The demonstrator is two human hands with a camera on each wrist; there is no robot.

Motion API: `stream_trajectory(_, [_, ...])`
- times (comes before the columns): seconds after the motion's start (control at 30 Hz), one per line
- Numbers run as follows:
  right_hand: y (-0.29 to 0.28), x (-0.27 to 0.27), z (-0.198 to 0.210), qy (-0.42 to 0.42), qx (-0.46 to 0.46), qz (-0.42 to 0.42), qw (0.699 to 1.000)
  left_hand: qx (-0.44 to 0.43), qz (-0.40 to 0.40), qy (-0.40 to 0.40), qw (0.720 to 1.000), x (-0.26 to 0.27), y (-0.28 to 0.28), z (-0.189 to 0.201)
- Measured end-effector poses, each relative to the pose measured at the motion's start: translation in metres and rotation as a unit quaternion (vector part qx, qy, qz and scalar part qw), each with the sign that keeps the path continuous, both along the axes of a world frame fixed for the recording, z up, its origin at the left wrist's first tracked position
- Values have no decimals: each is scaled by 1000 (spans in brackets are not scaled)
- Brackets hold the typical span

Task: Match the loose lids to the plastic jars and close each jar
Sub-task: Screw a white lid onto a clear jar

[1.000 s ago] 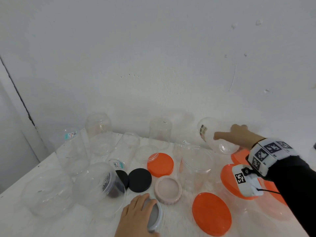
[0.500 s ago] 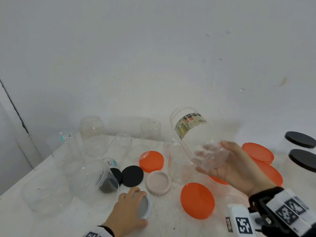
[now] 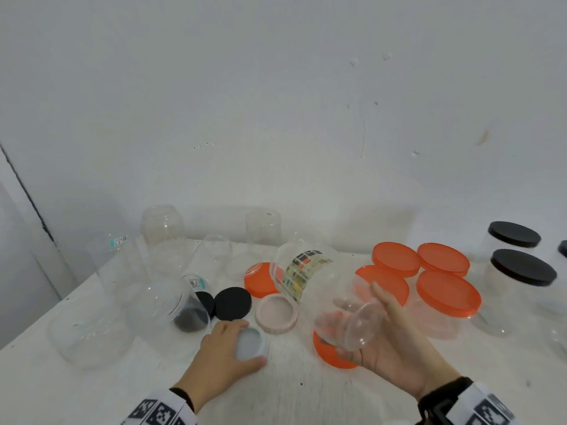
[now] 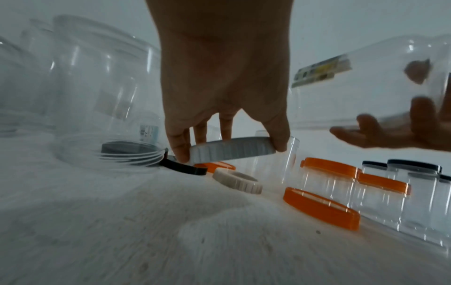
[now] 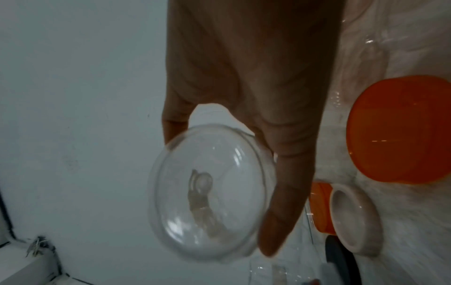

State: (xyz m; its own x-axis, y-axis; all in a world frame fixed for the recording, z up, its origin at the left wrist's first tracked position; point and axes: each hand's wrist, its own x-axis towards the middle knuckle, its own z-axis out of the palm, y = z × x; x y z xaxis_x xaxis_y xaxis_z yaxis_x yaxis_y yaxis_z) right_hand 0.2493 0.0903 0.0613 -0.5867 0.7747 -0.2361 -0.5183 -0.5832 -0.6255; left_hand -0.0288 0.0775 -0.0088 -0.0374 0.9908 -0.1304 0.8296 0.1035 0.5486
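Head view shows us a white tabletop [image 3: 306, 394] against a plain white wall [image 3: 276, 102], crowded with clear jars and orange, black and beige lids. Our right hand [image 3: 389, 348] curls under a clear labelled jar [image 3: 322, 289], tilted in the air above an orange lid [image 3: 329, 352]. Only the left wrist view shows our left hand [image 4: 224, 81] pinching the ribbed grey lid [image 4: 231, 149] by its rim, raised off the tabletop.

Jar [image 3: 319, 289] tilts above the table [image 3: 92, 394], right of the left fingers [image 3: 236, 325]; lid [image 3: 249, 345] under them.
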Motion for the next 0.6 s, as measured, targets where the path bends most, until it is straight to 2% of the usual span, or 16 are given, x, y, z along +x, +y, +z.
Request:
stream_trajectory(0.17, [-9, -2, -7, -21, 56, 40, 997, 63, 50, -104, 991, 4, 1, 25])
stream_trajectory(0.33, [-13, -5, -14, -49, 62, 45, 996, 81, 123, -292, 945, 10, -2, 54])
stream_trajectory(0.47, [-16, -10, -20, -186, 113, 49, 975, 88, 131, -343, 926, 15, -6, 75])
stream_trajectory(0.6, [-14, -20, -23, -327, 189, 105, 920, 107, 130, -374, 912, 23, -8, 90])
